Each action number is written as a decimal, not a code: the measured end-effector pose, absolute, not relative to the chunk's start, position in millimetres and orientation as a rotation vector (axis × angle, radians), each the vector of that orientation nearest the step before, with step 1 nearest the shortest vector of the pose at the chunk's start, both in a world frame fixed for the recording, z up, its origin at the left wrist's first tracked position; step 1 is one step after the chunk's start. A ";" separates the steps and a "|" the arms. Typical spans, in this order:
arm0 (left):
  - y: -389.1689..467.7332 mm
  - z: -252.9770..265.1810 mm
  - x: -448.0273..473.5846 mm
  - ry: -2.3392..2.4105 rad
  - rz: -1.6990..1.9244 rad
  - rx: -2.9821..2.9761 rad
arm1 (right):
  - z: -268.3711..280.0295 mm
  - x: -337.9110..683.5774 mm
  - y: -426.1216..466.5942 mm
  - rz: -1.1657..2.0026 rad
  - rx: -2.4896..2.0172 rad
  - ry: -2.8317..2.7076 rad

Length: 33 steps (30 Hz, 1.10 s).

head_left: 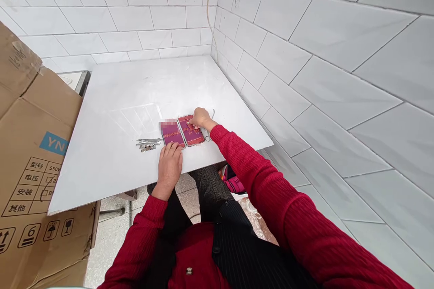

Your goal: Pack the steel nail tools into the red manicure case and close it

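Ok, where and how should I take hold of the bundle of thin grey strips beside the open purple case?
Probably best to pinch the strips across their middle, reaching down from above and the left. They lie flat, loosely bunched and lengthwise roughly left to right, and their right ends sit close to the purple case, so there's little finger room there.

Cardbd box (35,128) partly off-pic, L edge

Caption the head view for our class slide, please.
Left hand and right hand at an open purple case on a white table, grey strips alongside.
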<state>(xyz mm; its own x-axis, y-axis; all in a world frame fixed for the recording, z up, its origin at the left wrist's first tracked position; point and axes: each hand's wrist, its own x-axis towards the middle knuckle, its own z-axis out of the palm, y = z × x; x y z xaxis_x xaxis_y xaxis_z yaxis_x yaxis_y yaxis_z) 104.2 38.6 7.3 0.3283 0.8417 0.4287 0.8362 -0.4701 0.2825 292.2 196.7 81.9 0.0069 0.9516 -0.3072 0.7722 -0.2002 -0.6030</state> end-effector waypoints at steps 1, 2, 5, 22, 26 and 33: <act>38.6 7.4 104.1 1.615 0.833 2.553 | 82.4 291.5 200.0 0.975 -2.016 -1.770; 38.6 7.5 104.0 1.620 0.832 2.555 | 83.8 291.3 204.0 0.975 -2.011 -1.746; 38.4 8.0 103.7 1.628 0.835 2.567 | 92.0 298.1 217.7 0.982 -2.003 -1.659; 35.9 9.4 104.6 1.612 0.863 2.538 | 50.1 375.0 182.7 0.827 -1.963 -1.496; 33.4 12.3 106.8 1.626 0.859 2.523 | 27.1 371.3 166.3 0.571 -1.794 -1.396; 17.2 12.0 90.4 1.734 0.902 2.456 | 10.7 369.8 159.7 0.586 -1.695 -1.314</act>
<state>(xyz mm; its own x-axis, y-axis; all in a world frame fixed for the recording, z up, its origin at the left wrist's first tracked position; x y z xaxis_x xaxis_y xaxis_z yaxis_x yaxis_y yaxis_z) 90.4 17.2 12.0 0.2246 0.8652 0.4482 0.8635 -0.3899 0.3199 369.8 159.7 10.7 0.3272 0.9335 0.1470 0.5148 -0.0456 -0.8561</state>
